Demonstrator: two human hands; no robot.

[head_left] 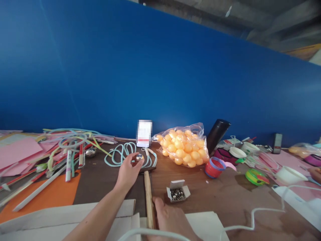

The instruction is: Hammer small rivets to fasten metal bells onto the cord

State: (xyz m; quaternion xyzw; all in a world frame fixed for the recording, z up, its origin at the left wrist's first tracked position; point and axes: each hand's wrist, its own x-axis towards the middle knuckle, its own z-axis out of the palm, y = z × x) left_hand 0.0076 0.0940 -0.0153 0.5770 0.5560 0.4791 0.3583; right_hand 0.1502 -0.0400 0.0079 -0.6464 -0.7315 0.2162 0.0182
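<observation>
My left hand (129,170) reaches forward, its thumb and fingers closed around a shiny silver ball (139,157). Just below that ball lies a hammer (148,197), its wooden handle pointing toward me and its dark, narrow head at the far end. My right hand (172,219) is low in the view, back upward, right beside the handle. Its other fingers are hidden, so I cannot tell whether it grips the handle. A small open white box (177,197) of shiny metal pieces stands beyond my right hand. Pale blue tubing (117,158) lies coiled behind my left hand.
A clear bag of orange balls (183,149) sits by the blue partition (150,73). Red and blue rings (214,168), a leaning black cylinder (217,135) and a green tape dispenser (256,176) are rightward. Pens and paper clutter the left. Another person's hand (315,174) shows far right.
</observation>
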